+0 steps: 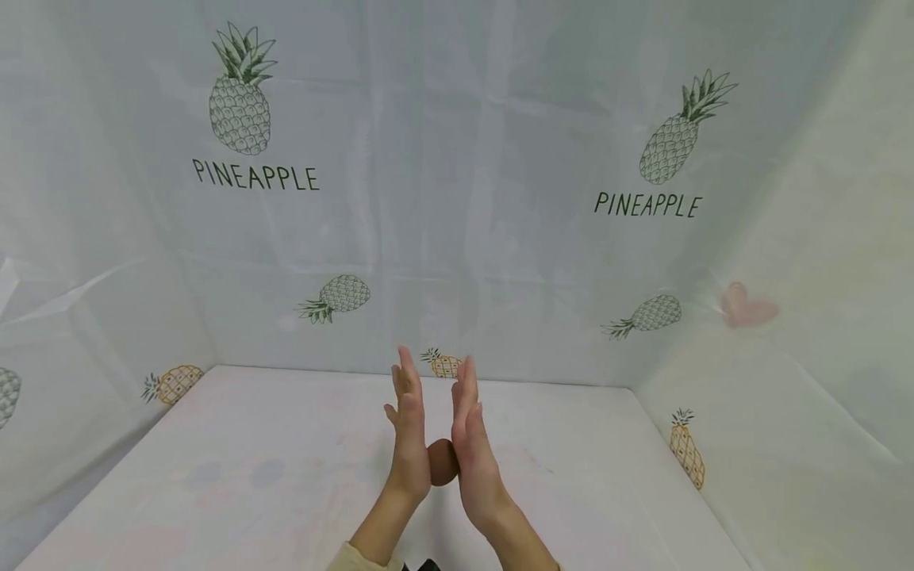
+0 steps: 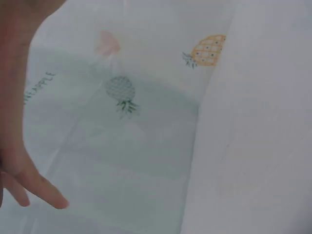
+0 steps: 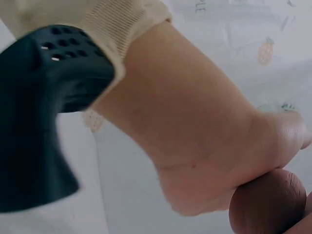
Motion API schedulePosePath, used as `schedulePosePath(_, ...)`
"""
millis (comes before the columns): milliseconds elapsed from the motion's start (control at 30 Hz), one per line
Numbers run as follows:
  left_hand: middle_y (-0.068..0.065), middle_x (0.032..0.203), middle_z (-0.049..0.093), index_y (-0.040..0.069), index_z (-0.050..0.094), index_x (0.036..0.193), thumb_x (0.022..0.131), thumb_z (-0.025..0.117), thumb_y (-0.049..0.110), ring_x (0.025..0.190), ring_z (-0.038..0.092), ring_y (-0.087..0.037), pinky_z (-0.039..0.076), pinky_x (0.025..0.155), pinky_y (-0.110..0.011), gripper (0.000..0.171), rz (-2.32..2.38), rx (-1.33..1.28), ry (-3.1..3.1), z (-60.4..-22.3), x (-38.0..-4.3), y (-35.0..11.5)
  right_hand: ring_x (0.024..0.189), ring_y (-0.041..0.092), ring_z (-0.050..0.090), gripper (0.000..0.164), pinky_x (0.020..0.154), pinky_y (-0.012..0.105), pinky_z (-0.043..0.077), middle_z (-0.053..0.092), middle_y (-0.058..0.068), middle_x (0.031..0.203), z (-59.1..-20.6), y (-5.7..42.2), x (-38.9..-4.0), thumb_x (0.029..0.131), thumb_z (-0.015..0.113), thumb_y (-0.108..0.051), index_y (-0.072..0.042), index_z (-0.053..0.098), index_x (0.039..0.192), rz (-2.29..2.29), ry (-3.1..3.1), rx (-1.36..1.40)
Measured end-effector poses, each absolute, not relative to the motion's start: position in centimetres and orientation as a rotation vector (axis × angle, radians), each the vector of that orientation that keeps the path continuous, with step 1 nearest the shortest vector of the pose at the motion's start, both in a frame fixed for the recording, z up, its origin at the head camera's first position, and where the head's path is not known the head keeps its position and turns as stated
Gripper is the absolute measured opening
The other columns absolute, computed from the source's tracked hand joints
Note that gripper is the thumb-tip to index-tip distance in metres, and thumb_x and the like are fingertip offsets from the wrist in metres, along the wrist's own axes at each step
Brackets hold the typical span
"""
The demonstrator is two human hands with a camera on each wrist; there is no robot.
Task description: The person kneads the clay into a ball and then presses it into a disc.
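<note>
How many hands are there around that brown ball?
2. The left hand is against the left side of the brown ball, and the right hand is against its right side, fingers pointing up. No other hands show in view.

A broad, pale desk [image 1: 585, 476] stretched beneath the hands [image 1: 410, 436] [image 1: 474, 452] and ran well out to either side of them. Its straight far edge [image 1: 321, 370] lay ahead of the hands, and it looked wider toward their near side. Left of the hands, faint bluish blotches [image 1: 268, 474] and a pinkish patch [image 1: 143, 543] tinted the surface; right of them showed a small faint streak [image 1: 537, 460]. A soft shadow [image 1: 441, 527] fell between the wrists.
</note>
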State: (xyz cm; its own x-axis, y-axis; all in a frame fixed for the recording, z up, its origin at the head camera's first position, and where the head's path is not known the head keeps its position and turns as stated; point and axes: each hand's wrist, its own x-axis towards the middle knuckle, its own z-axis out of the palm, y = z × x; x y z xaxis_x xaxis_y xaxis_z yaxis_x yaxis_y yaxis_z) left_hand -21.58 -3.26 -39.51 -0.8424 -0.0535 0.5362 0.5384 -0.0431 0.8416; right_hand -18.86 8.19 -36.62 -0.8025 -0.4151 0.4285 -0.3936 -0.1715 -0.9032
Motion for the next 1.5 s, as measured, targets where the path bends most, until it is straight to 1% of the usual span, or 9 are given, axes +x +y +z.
schedulePosePath(300, 0.018, 0.175, -0.016, 0.04, -0.01, 0.168, 0.111, 0.004, 0.052, 0.16, -0.024, -0.011, -0.031, 0.116, -0.065, 0.06, -2.016, -0.665, -1.886, -40.1, -20.1, -1.1, 0.164, 0.02, -0.012, 0.056, 0.121, 0.069, -0.02, -0.015, -0.016, 0.175, -35.7, 9.5, -19.6, 0.11, -0.002, -0.058, -0.052, -0.012, 0.165, -2.323, 1.97, -0.947)
schedulePosePath(367, 0.018, 0.175, -0.017, 0.035, -0.011, 0.169, 0.112, 0.003, 0.049, 0.161, -0.024, -0.014, -0.031, 0.116, -0.065, 0.06, -2.024, -0.7, -1.872, -40.1, -19.9, -0.9, 0.164, 0.02, -0.011, 0.056, 0.121, 0.069, -0.02, -0.014, -0.015, 0.175, -35.7, 9.6, -19.9, 0.11, -0.001, -0.058, -0.052, -0.011, 0.165, -2.352, 1.961, -0.939)
schedulePosePath(500, 0.022, 0.175, -0.015, 0.038, -0.009, 0.169, 0.113, 0.002, 0.043, 0.161, -0.023, -0.011, -0.028, 0.118, -0.066, 0.058, -2.093, -0.755, -1.856, -40.2, -19.3, -0.6, 0.164, 0.02, -0.011, 0.058, 0.121, 0.07, -0.019, -0.012, -0.015, 0.175, -35.9, 10.1, -20.6, 0.11, 0.001, -0.06, -0.05, -0.01, 0.166, -2.39, 1.973, -0.918)
schedulePosePath(667, 0.022, 0.176, -0.015, 0.041, -0.008, 0.169, 0.113, 0.0, 0.039, 0.161, -0.021, -0.007, -0.023, 0.118, -0.069, 0.057, -2.111, -0.862, -1.846, -40.0, -18.4, -0.1, 0.164, 0.021, -0.013, 0.062, 0.123, 0.067, -0.017, -0.012, -0.012, 0.176, -36.5, 10.8, -21.8, 0.111, 0.003, -0.06, -0.043, -0.012, 0.168, -2.445, 1.993, -0.88)
schedulePosePath(867, 0.014, 0.177, -0.019, 0.032, -0.011, 0.17, 0.112, -0.001, 0.036, 0.16, -0.025, -0.01, -0.026, 0.115, -0.07, 0.059, -2.021, -0.98, -1.798, -39.3, -17.6, 0.1, 0.163, 0.027, -0.018, 0.064, 0.122, 0.069, -0.019, -0.018, -0.006, 0.176, -37.2, 11.0, -23.0, 0.111, 0.004, -0.061, -0.04, -0.015, 0.168, -2.465, 1.907, -0.868)
schedulePosePath(1000, 0.015, 0.177, -0.019, 0.031, -0.011, 0.17, 0.112, -0.003, 0.04, 0.161, -0.022, -0.009, -0.024, 0.117, -0.07, 0.059, -2.001, -0.962, -1.77, -38.5, -17.5, -0.7, 0.162, 0.03, -0.023, 0.064, 0.119, 0.072, -0.021, -0.022, -0.005, 0.176, -37.8, 10.4, -23.0, 0.11, 0.001, -0.062, -0.041, -0.019, 0.167, -2.369, 1.864, -0.9)
schedulePosePath(1133, 0.015, 0.177, -0.017, 0.033, -0.012, 0.17, 0.111, -0.005, 0.048, 0.162, -0.02, -0.009, -0.022, 0.118, -0.07, 0.061, -2.011, -0.932, -1.706, -37.6, -17.8, -1.8, 0.163, 0.03, -0.018, 0.062, 0.122, 0.069, -0.02, -0.02, -0.008, 0.176, -38.4, 9.3, -22.5, 0.109, -0.002, -0.063, -0.046, -0.016, 0.166, -2.265, 1.834, -0.907)
schedulePosePath(1333, 0.019, 0.176, -0.016, 0.035, -0.011, 0.17, 0.11, -0.006, 0.051, 0.161, -0.02, -0.006, -0.023, 0.123, -0.056, 0.062, -2.044, -0.843, -1.642, -36.6, -18.4, -3.3, 0.164, 0.026, -0.015, 0.06, 0.128, 0.058, -0.015, -0.02, -0.01, 0.175, -38.7, 8.0, -21.4, 0.109, -0.006, -0.06, -0.045, -0.016, 0.166, -2.191, 1.799, -0.993)
schedulePosePath(1500, 0.023, 0.175, -0.014, 0.035, -0.009, 0.17, 0.111, -0.002, 0.053, 0.161, -0.018, -0.003, -0.02, 0.126, -0.051, 0.061, -2.05, -0.717, -1.624, -36.5, -19.2, -4.1, 0.163, 0.024, -0.018, 0.059, 0.128, 0.059, -0.015, -0.023, -0.009, 0.174, -38.4, 7.6, -20.5, 0.11, -0.006, -0.058, -0.044, -0.019, 0.166, -2.17, 1.768, -1.054)
